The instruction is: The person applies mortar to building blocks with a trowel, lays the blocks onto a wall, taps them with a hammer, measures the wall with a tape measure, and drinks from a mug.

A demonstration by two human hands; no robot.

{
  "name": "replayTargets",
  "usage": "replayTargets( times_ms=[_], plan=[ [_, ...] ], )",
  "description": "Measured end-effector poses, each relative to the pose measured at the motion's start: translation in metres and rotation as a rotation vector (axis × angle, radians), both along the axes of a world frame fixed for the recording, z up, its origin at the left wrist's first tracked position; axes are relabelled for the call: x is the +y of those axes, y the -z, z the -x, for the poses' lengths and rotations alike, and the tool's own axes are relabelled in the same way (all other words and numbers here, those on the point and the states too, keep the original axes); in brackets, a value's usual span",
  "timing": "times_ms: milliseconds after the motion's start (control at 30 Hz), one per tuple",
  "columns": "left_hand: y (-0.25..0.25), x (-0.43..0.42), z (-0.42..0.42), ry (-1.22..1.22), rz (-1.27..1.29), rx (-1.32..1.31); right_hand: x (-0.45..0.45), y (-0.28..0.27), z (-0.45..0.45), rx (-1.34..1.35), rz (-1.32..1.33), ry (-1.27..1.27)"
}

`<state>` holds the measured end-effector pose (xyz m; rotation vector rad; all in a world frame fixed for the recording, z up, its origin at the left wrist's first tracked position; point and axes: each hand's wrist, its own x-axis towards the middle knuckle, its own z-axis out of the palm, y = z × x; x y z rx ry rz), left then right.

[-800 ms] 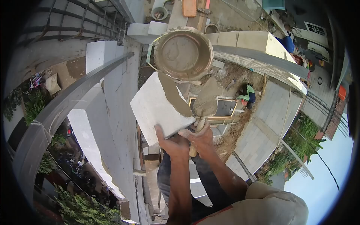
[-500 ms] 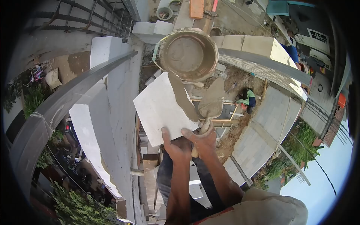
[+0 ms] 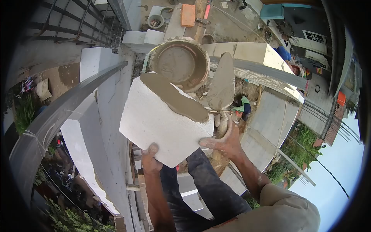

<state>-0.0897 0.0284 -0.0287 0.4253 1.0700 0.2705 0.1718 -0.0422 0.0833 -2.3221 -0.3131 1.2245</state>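
A white lightweight concrete block [image 3: 156, 120] is held up in front of me, with a band of wet mortar [image 3: 174, 96] along its far edge. My left hand [image 3: 151, 157] grips the block's near left corner, thumb on top and the other fingers hidden beneath. My right hand [image 3: 226, 141] is closed round the handle of a trowel [image 3: 221, 85], and its thumb presses on the block's right corner. Mortar coats the trowel's blade, which points away from me. Just beyond the block is a bucket [image 3: 201, 52] with grey mortar inside.
A long metal beam [image 3: 77, 100] slants along the left beside a white block wall [image 3: 116, 92]. Another block wall [image 3: 247, 48] runs off to the right. An orange brick [image 3: 188, 15] and a hammer [image 3: 205, 20] lie beyond the bucket. Far below, a person [image 3: 242, 105] crouches.
The block has come closer and turned flatter, showing more of its mortar band. My hands have spread apart, and the trowel has swung up beside the block. The view has shifted slightly.
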Motion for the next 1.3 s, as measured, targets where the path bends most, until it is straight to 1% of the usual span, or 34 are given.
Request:
replayTargets(
  times_ms=[33,67,100,167,200,233,267,300,367,500,567,600,667,700,767,800,867,900,967,1067,1100,1167,1200,1267,1300],
  plan=[
    [-0.001,0.0,-0.003,-0.108,0.096,-0.063,-0.014,0.025,-0.006,-0.001,-0.004,0.007],
    [-0.003,-0.001,-0.008,-0.216,0.194,-0.127,-0.027,0.05,-0.014,0.047,-0.07,0.037],
    [-0.008,-0.004,-0.017,-0.206,0.193,-0.131,-0.03,0.066,-0.023,0.094,-0.136,0.071],
    [-0.019,-0.011,-0.034,-0.478,0.274,-0.083,0.009,0.07,-0.049,0.473,-0.026,0.301],
    [-0.019,-0.015,-0.036,-0.469,0.27,-0.078,0.014,0.089,-0.063,0.376,0.098,0.09],
    [-0.018,-0.02,-0.036,-0.538,0.299,-0.073,0.015,0.116,-0.075,0.275,0.221,-0.12],
    [-0.015,-0.023,-0.034,-0.608,0.327,-0.068,0.012,0.151,-0.084,0.005,0.237,-0.388],
    [-0.01,-0.025,-0.032,-0.603,0.321,-0.062,0.011,0.186,-0.09,-0.271,0.247,-0.652],
    [-0.002,-0.03,-0.025,-0.596,0.333,-0.045,0.024,0.233,-0.098,-0.392,0.351,-0.704],
    [-0.001,-0.023,-0.026,-0.598,0.394,-0.053,0.056,0.285,-0.099,-0.361,0.379,-0.686],
    [-0.004,-0.019,-0.03,-0.622,0.448,-0.022,0.06,0.31,-0.097,-0.291,0.241,-0.979],
    [-0.006,-0.016,-0.032,-0.62,0.439,-0.015,0.064,0.312,-0.1,-0.286,0.232,-0.975],
    [-0.009,-0.013,-0.037,-0.669,0.498,0.051,0.064,0.302,-0.111,-0.139,0.219,-0.941],
    [-0.008,-0.013,-0.038,-0.669,0.497,0.053,0.057,0.295,-0.118,-0.138,0.218,-0.94],
    [-0.005,-0.013,-0.04,-0.722,0.54,0.059,0.044,0.279,-0.135,0.085,0.147,-0.746],
    [-0.004,-0.012,-0.042,-0.726,0.537,0.059,0.039,0.272,-0.14,0.085,0.145,-0.749],
    [-0.004,-0.013,-0.045,-0.737,0.541,0.093,0.026,0.259,-0.145,0.201,0.145,-0.75],
    [-0.004,-0.011,-0.048,-0.738,0.54,0.094,0.016,0.257,-0.146,0.202,0.144,-0.751],
    [-0.006,-0.007,-0.056,-0.762,0.584,0.142,-0.007,0.251,-0.142,0.071,-0.218,-0.753],
    [-0.012,-0.003,-0.064,-0.769,0.596,0.159,0.0,0.198,-0.127,0.072,-0.182,-0.791],
    [-0.011,-0.004,-0.065,-0.771,0.596,0.158,-0.003,0.19,-0.121,0.072,-0.183,-0.793],
    [-0.012,-0.005,-0.064,-0.769,0.622,0.104,-0.01,0.178,-0.108,-0.12,-0.178,-0.917],
    [-0.013,-0.004,-0.066,-0.77,0.619,0.107,-0.015,0.175,-0.099,-0.117,-0.18,-0.917],
    [-0.014,-0.002,-0.071,-0.781,0.644,0.113,-0.029,0.171,-0.08,-0.34,-0.263,-0.991],
    [-0.014,-0.001,-0.072,-0.782,0.645,0.113,-0.033,0.163,-0.07,-0.339,-0.263,-0.991]
  ],
)
